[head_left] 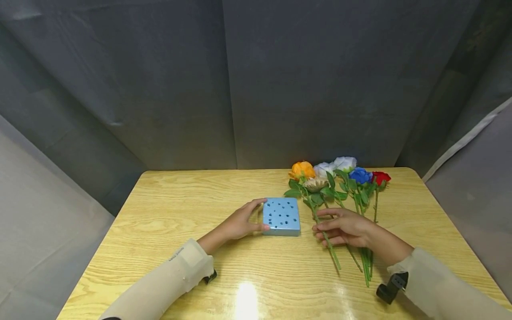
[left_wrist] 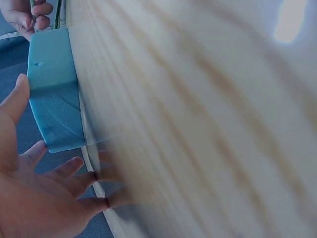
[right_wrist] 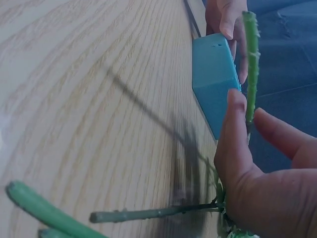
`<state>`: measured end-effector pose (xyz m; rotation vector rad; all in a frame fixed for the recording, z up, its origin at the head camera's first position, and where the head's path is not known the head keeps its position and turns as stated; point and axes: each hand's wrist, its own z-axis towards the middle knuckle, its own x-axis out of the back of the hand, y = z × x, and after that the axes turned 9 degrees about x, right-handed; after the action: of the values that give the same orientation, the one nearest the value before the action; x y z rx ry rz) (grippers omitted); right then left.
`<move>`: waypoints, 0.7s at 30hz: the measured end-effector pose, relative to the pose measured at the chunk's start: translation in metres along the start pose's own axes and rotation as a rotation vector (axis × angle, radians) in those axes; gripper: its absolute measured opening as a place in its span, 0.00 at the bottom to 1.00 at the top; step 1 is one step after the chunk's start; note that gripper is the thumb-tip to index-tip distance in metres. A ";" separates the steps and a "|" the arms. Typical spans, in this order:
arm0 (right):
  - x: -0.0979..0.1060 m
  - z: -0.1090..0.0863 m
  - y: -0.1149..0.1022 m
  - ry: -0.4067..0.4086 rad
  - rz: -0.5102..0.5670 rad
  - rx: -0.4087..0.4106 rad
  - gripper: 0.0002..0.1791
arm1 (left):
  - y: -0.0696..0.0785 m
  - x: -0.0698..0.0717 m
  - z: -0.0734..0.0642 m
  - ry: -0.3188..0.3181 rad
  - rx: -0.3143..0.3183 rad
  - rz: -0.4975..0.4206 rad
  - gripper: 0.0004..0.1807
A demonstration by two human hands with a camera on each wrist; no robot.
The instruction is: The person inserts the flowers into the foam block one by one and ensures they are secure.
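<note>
A blue perforated block [head_left: 281, 218] is observed flat on the wooden table [head_left: 172, 204]. Its left side is touched at thumb and fingertip by the left hand [head_left: 238, 222], the fingers being widely spread. The stem [head_left: 333, 254] of the orange flower [head_left: 302, 170] is pinched between thumb and fingers by the right hand [head_left: 349, 227], near the block's right side. The blue flower [head_left: 361, 175] and red flower [head_left: 381, 178] are laid farther right.
</note>
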<state>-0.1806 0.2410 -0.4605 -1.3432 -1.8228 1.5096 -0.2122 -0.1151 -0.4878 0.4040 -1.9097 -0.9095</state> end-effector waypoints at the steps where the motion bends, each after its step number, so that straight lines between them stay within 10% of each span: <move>1: 0.000 0.000 0.000 -0.004 -0.001 -0.002 0.45 | 0.000 0.000 0.000 0.000 0.001 -0.001 0.48; 21: -0.009 -0.001 0.002 -0.017 0.000 0.025 0.38 | 0.003 0.001 -0.002 -0.006 0.005 0.010 0.48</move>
<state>-0.1744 0.2339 -0.4599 -1.3228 -1.8088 1.5435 -0.2104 -0.1151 -0.4842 0.3951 -1.9178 -0.9009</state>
